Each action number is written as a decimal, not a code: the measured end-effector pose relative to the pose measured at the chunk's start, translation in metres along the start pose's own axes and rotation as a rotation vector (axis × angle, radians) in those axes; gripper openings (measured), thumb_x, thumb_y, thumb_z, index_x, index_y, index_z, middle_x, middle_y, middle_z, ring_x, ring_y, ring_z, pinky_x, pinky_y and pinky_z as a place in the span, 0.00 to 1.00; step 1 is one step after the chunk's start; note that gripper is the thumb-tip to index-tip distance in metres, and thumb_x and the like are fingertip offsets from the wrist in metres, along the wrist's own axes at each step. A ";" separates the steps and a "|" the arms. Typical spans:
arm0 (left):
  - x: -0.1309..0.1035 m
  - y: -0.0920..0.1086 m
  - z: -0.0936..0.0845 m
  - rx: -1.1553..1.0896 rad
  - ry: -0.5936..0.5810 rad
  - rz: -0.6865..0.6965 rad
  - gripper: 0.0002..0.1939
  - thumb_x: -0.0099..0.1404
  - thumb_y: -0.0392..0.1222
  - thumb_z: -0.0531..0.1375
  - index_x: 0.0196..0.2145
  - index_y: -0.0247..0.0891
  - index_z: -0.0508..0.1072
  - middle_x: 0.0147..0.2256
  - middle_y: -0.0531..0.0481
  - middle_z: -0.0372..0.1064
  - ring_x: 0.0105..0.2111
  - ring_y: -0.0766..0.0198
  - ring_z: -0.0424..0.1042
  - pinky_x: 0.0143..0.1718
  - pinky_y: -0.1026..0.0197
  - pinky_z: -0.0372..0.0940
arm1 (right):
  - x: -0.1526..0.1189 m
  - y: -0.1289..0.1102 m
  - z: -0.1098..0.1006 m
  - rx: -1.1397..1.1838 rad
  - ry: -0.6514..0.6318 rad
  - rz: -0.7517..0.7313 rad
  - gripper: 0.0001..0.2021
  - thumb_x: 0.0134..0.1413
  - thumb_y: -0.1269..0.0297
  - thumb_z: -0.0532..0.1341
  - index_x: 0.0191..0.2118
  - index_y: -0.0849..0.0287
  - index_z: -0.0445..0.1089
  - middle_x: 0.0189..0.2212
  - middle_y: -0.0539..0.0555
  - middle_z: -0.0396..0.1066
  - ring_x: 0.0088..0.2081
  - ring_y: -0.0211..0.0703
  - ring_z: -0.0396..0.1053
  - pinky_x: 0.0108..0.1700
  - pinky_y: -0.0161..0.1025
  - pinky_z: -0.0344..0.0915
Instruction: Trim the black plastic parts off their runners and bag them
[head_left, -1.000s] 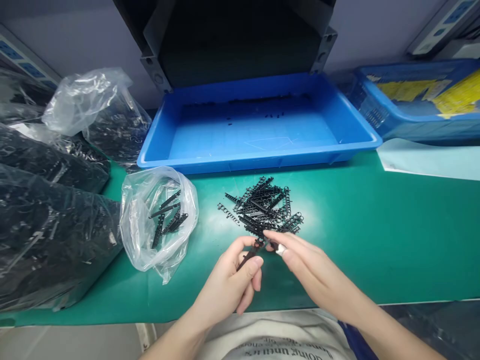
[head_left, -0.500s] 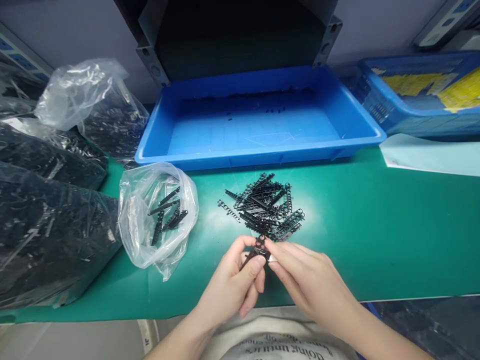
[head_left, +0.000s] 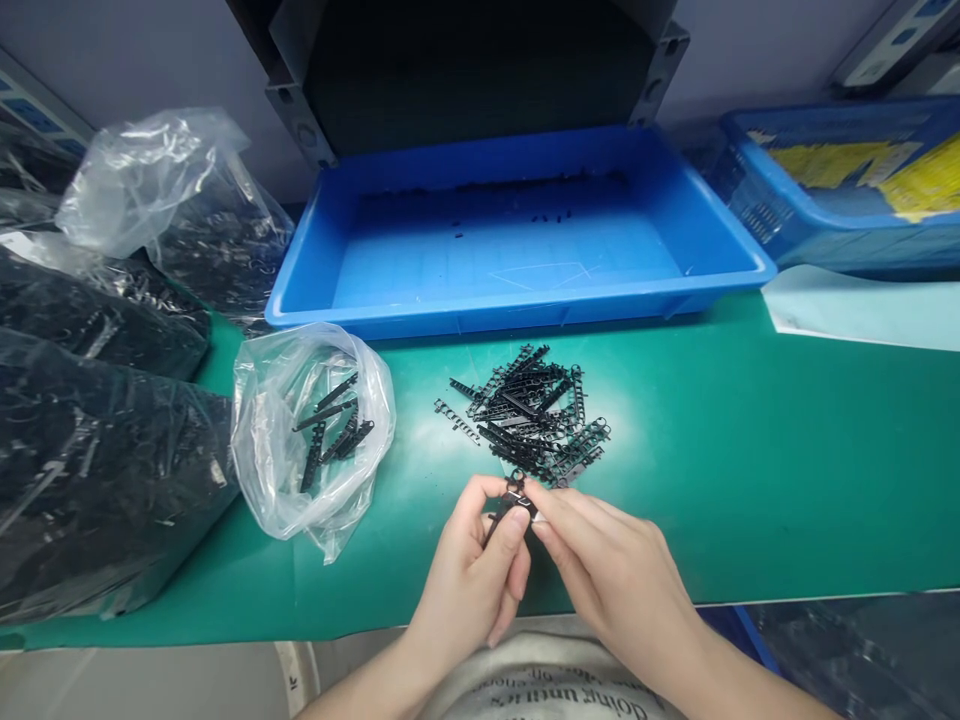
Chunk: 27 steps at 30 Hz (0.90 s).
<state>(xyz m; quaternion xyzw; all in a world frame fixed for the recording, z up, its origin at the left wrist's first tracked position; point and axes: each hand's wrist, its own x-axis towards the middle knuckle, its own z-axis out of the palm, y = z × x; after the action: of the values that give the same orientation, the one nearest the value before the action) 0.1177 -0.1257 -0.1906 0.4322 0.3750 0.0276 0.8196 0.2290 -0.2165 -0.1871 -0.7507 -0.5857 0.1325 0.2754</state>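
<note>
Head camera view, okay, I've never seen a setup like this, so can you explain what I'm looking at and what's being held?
There's no machine here, just a person's bare hands, seen by a camera worn on that person's head, looking forward and down. The left hand pinches a small black plastic part. The right hand has its fingertips close against it; whether they grip it is hard to tell. Just beyond, on the green tabletop, lies a pile of black slotted strips. To the left, an open clear plastic bag holds several black strips. Farther back sits a blue plastic tray with tiny dark bits inside.
</note>
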 end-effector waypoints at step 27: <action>0.003 0.018 -0.024 0.976 0.442 0.892 0.09 0.63 0.35 0.53 0.38 0.40 0.73 0.44 0.46 0.70 0.45 0.58 0.67 0.42 0.58 0.64 | 0.042 0.032 -0.043 0.196 -0.369 0.174 0.10 0.57 0.68 0.52 0.25 0.58 0.64 0.19 0.46 0.62 0.22 0.35 0.59 0.24 0.32 0.52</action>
<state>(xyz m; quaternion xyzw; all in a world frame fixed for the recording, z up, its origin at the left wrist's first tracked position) 0.1097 -0.0969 -0.1871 0.8483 0.2893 0.2771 0.3464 0.2887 -0.1931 -0.1651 -0.7311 -0.5435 0.3471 0.2227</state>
